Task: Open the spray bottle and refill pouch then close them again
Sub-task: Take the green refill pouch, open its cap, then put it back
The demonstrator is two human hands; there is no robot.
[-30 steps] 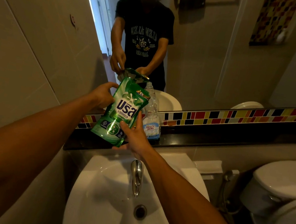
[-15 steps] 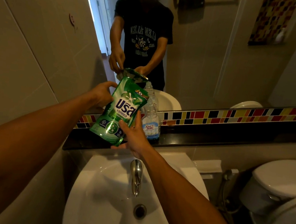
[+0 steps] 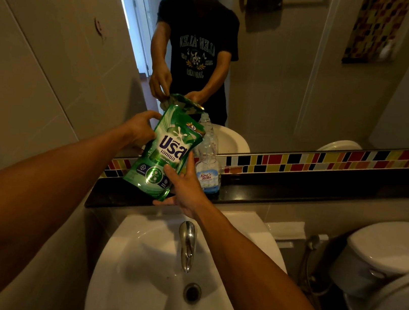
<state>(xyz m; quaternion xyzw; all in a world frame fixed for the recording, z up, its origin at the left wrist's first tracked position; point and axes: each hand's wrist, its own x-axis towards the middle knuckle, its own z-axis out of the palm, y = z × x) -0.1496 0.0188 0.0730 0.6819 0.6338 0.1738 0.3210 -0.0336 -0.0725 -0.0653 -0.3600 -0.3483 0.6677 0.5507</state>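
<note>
I hold a green refill pouch upright, tilted slightly, above the black ledge behind the sink. My left hand grips its upper left edge. My right hand holds its lower right corner from below. A clear spray bottle with a blue and white label stands on the ledge just behind and to the right of the pouch, its top without a spray head in view. The pouch's spout and cap are hidden from me.
A white sink with a chrome faucet lies below my hands. A mirror with a coloured tile strip rises behind the ledge. A toilet stands at the right; a tiled wall closes the left.
The pouch and both hands have stayed almost in place; the pouch has shifted only slightly.
</note>
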